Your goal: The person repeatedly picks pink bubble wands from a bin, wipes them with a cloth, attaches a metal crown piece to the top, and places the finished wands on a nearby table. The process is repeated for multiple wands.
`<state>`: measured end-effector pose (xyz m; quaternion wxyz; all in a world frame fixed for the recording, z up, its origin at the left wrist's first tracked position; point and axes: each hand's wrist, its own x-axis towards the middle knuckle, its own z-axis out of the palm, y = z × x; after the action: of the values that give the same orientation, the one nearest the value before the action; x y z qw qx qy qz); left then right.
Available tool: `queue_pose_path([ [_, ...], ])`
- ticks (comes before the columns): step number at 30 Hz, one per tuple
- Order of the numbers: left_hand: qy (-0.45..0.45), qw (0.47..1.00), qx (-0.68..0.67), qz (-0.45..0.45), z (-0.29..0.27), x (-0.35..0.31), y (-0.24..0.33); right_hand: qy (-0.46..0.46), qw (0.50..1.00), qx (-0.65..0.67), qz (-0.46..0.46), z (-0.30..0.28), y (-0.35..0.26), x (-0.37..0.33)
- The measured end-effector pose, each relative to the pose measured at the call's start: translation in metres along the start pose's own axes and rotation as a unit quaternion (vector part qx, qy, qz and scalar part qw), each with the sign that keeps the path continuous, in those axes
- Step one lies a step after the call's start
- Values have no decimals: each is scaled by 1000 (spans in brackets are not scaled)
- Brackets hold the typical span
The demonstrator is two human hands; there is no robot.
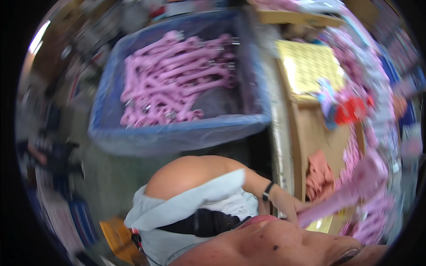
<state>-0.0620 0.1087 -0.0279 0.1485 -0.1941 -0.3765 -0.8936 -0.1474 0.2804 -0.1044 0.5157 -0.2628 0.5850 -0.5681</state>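
Note:
My left hand, with a black band at the wrist, is at the lower right, at the near end of a long pink bone-shaped plastic piece. The hand seems closed round that end; its fingers are partly hidden. The piece slants up to the right, its knobbed far end blurred over the table. My right hand does not show. Beside the piece lie a crumpled orange-brown cloth and more pink pieces.
A blue plastic-lined bin at the upper left holds many pink bone-shaped pieces with metal ends. On the table edge sit a yellow written sheet and a red-and-blue packet. An orange-yellow box stands lower left.

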Motion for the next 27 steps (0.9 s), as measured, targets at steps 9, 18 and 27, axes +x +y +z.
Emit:
queue_pose_path([
  [9,136,978,-158,-7,-2,27,22,-187,963,143,-131,-17,14,22],
  [18,200,976,22,-87,-32,25,33,25,997,-66,0,30,-61,13],
  [27,280,959,-33,-28,-73,61,37,107,942,-314,44,25,-90,34],
])
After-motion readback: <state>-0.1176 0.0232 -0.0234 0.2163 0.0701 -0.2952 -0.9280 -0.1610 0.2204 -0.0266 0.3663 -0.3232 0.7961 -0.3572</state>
